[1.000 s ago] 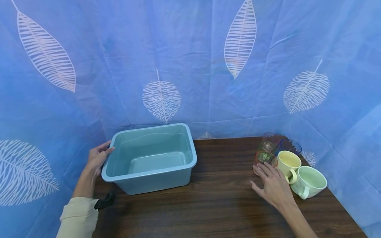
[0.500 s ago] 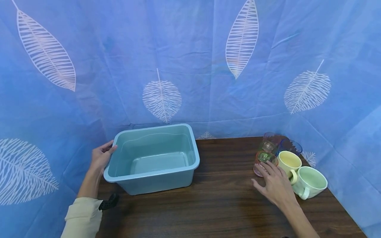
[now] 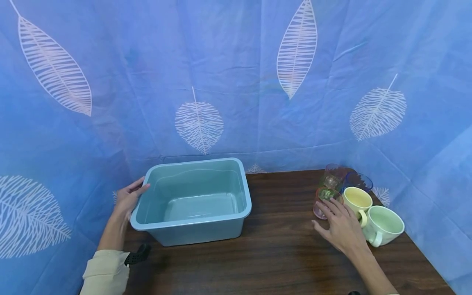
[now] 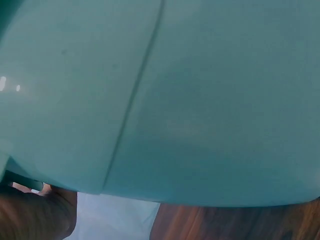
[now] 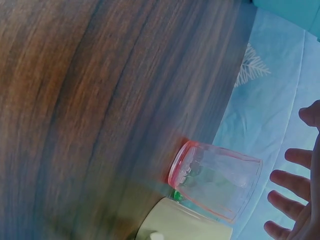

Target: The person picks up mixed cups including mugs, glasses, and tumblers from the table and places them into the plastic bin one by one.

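Observation:
My left hand (image 3: 127,200) grips the left rim of a blue-green plastic basin (image 3: 195,232), thumb at the top edge and fingers on the outside. The basin stands at the left of the table with nothing in it. In the left wrist view, its wall (image 4: 200,110) fills most of the picture and part of the hand (image 4: 42,212) shows under the rim. My right hand (image 3: 344,227) hovers with spread fingers by an orange-rimmed clear glass (image 3: 319,212). From the right wrist, those fingers (image 5: 290,185) are apart from the glass (image 5: 225,175).
Beside the right hand stand a yellow mug (image 3: 357,197) and a pale green mug (image 3: 387,235), handles toward me. Behind them are a blue-rimmed glass bowl or cup (image 3: 360,181) and another clear glass (image 3: 333,172). Leaf-patterned blue cloth (image 3: 236,82) hangs around the dark wooden table (image 3: 273,262).
The basin has slid a little to the right and slightly nearer, with the left hand still at its rim. My right hand stays almost in place near the glass.

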Motion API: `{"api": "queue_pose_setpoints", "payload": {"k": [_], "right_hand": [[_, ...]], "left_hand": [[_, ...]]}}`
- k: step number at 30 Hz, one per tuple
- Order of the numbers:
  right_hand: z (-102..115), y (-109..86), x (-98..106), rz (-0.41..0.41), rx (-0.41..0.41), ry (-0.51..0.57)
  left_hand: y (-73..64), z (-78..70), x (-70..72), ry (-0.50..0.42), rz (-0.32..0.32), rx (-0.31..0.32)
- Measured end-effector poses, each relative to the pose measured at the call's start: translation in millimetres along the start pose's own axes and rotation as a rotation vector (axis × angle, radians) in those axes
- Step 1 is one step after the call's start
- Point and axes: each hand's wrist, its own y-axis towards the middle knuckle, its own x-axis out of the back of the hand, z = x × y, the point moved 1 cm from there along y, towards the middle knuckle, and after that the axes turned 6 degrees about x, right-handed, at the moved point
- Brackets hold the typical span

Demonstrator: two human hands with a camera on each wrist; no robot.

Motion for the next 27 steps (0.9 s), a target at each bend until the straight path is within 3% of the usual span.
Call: {"api": "queue_pose_setpoints", "payload": {"k": [3, 9, 15, 27], "right_hand": [[-1.6, 1.0, -0.1, 0.0, 0.012, -0.006], [-3.6, 3.1, 2.4, 0.002, 0.021, -0.009], [-4.0, 6.5, 3.9, -0.028, 0.033, -0.002], [-3.8, 5.2, 5.3, -0.005, 0.011, 0.013]], "left_hand": [[-1.9, 0.5, -1.2, -0.075, 0.052, 0.038], [-3.9, 2.2, -3.9, -0.102, 0.028, 0.055], [-6.6, 8.1, -1.3, -0.138, 0.068, 0.081], [-13.6, 10.6, -2.3, -0.136, 0.051, 0.038]]}}
